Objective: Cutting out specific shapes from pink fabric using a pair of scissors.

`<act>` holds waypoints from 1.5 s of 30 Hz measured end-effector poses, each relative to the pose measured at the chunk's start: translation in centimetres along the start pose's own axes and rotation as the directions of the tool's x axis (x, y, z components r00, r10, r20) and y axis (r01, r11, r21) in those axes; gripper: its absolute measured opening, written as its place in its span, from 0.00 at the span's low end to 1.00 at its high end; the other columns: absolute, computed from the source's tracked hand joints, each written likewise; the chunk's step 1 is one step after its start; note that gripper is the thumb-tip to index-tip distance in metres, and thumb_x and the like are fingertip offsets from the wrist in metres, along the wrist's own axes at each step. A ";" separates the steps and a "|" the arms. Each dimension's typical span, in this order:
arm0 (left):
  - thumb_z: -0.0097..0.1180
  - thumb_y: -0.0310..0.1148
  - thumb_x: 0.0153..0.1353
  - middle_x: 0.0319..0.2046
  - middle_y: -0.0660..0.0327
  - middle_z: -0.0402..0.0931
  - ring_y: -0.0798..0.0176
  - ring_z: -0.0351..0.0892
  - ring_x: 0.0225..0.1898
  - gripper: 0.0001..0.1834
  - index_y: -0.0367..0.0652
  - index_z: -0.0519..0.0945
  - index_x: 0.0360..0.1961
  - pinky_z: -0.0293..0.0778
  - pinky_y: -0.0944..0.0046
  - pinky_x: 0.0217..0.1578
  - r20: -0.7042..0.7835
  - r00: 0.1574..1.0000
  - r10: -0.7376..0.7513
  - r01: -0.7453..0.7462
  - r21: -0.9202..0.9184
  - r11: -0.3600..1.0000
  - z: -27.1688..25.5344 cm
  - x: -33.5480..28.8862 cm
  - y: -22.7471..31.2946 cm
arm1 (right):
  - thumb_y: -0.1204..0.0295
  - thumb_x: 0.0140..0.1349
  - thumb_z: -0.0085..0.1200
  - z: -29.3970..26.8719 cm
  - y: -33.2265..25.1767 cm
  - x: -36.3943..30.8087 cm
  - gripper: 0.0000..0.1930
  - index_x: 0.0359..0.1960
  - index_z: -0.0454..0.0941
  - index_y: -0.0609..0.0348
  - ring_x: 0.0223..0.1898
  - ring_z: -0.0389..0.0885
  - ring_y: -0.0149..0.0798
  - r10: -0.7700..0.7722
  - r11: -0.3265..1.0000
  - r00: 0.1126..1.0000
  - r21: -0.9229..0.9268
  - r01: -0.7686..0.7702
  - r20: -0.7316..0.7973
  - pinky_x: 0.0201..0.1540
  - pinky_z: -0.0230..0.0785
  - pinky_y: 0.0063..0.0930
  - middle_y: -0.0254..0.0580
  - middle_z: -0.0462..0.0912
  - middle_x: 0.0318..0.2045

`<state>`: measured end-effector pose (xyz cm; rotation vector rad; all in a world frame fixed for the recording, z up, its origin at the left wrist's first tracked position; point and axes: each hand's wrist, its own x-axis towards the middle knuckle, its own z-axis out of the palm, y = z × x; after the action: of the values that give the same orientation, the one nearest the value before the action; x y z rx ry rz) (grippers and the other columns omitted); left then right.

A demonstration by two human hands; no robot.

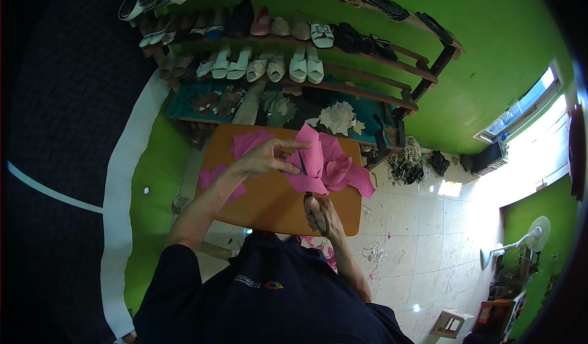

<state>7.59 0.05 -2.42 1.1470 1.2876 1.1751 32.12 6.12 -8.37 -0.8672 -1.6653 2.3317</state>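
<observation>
Green walls all round, with a shoe rack [367, 88] at the back, a bright window [523, 114] to the right and scraps [375, 253] on a tiled floor [401, 221]. Below the rack, an orange-brown tabletop [266, 212]. Above its right half, a raised pink sheet [313, 160], gripped at its left side by the left hand [266, 158], with index finger stretched across the upper part and thumb lower, near a blade. Closed around the handles of scissors [309, 194], the right hand [318, 213]; blades at the sheet, pointing away from the body.

Cutting probably midway. Apparently done: loose pink pieces [250, 141] at the left of the tabletop. Apparently left: the raised sheet, and perhaps the rumpled pink heap [338, 171] just to its right. Impossible to tell offcuts from finished shapes.

By count: two hands, one pair of scissors, one raised sheet, one heap of uncertain layers, and at least two loose pieces, overlap preventing an exact number. Also one pink shoe [261, 22] on the rack and one fan [539, 232] at far right.
</observation>
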 end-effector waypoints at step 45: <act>0.68 0.20 0.53 0.29 0.66 0.82 0.76 0.78 0.31 0.36 0.46 0.73 0.65 0.74 0.73 0.37 -0.086 0.995 0.042 -0.054 -0.145 0.988 0.8 0.0 -1.0 | 0.45 0.64 0.56 -1.1 1.0 0.8 0.24 0.27 0.70 0.55 0.13 0.66 0.25 -0.008 0.998 1.000 -0.063 0.007 -0.023 0.14 0.58 0.24 0.28 0.68 0.14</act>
<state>8.37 -0.04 -3.40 1.0359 1.2190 1.3429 32.24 7.00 -9.84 -0.8939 -1.7381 2.2669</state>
